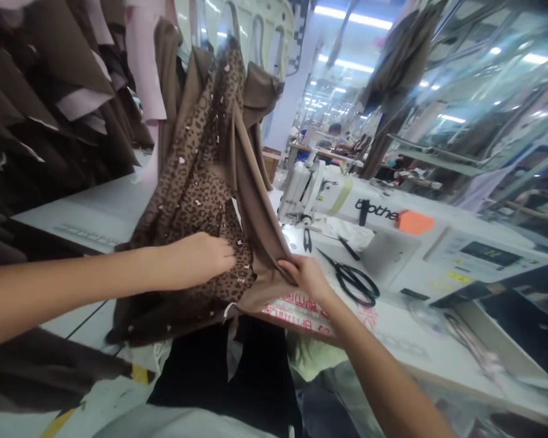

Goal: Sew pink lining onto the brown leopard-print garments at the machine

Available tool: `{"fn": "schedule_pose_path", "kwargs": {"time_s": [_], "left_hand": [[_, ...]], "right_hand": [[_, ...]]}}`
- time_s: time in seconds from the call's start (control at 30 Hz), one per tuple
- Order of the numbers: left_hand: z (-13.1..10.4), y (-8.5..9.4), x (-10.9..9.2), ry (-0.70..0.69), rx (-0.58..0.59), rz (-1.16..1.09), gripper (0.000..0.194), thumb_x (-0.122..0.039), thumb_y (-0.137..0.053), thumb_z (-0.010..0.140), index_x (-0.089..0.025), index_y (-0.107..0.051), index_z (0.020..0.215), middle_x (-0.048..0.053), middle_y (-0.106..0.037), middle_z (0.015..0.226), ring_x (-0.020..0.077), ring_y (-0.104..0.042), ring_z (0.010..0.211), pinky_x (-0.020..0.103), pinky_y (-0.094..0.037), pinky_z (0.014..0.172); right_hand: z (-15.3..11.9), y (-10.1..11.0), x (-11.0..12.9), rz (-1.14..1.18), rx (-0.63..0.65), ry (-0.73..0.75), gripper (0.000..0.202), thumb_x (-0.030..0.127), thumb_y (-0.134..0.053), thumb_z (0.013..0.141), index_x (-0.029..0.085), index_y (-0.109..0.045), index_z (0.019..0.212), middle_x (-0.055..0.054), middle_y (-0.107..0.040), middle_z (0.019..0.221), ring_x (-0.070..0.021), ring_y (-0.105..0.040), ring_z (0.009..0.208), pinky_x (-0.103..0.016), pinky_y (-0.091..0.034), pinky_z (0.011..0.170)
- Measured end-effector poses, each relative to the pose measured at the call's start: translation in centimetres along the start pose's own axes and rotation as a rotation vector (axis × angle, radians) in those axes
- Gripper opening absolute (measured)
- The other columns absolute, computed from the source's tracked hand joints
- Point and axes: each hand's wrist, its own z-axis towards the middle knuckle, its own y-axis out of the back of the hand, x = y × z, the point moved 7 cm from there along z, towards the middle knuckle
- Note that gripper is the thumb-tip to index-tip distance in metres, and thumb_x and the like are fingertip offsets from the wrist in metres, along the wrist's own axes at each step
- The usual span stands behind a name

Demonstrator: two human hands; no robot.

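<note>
the white sewing machine (388,249), lettered "brother", is the landmark here. directly left of it a leopard-print fabric (201,194), dotted with small pale shapes, hangs in folds from a narrow top and spreads low toward the wearer's lap. a plain brown fabric (260,201) runs down along its edge nearest the machine. the left hand (205,258), the farther of the two from the machine, lies on the leopard-print fabric with its fingers curled under; whether they grip the cloth i cannot tell. the right hand (307,277), just in front of the machine's needle end, pinches the edge of the plain brown fabric between thumb and fingers. between that hand and the machine's base, black scissors (344,274) lie on the worktable (402,331), with small thread snips (307,240) just beside the needle end. an orange patch (415,222) sits on the machine's front, next to the lettering. well to the left of the machine, dark brown pieces (41,91) hang in a thick row.
</note>
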Motion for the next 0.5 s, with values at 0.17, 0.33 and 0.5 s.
{"fn": "schedule_pose_path", "kwargs": {"time_s": [0.17, 0.33, 0.5], "left_hand": [[6.0, 1.5, 4.6, 0.258, -0.324, -0.027, 0.004, -0.01, -0.059, 0.082, -0.013, -0.061, 0.082, 0.007, -0.062, 0.091, 0.0214, -0.058, 0.091, 0.036, -0.047, 0.083], [7.3, 7.6, 11.9, 0.549, -0.757, -0.186, 0.022, -0.028, -0.054, 0.092, -0.012, -0.057, 0.105, 0.006, -0.06, 0.102, 0.0173, -0.06, 0.089, 0.036, -0.053, 0.078], [9.5, 19.8, 13.9, 0.446, -1.055, -0.407, 0.028, -0.035, -0.054, 0.092, -0.012, -0.057, 0.108, 0.007, -0.062, 0.101, 0.016, -0.062, 0.084, 0.033, -0.054, 0.073]], "right_hand": [[-1.4, 0.1, 3.5, 0.09, 0.064, 0.153, 0.046, 0.052, -0.043, 0.085, 0.016, -0.057, 0.061, 0.0, -0.054, 0.055, -0.0154, -0.047, 0.054, -0.024, -0.036, 0.05], [-3.4, 0.5, 6.0, 0.157, 0.066, 0.259, 0.042, 0.054, -0.047, 0.087, 0.018, -0.068, 0.095, -0.007, -0.067, 0.092, -0.0244, -0.06, 0.086, -0.032, -0.047, 0.077], [-1.2, -1.0, 8.1, 0.232, 0.163, 0.173, 0.049, 0.067, -0.053, 0.077, 0.027, -0.07, 0.099, -0.007, -0.069, 0.096, -0.0315, -0.059, 0.094, -0.038, -0.045, 0.086]]}}
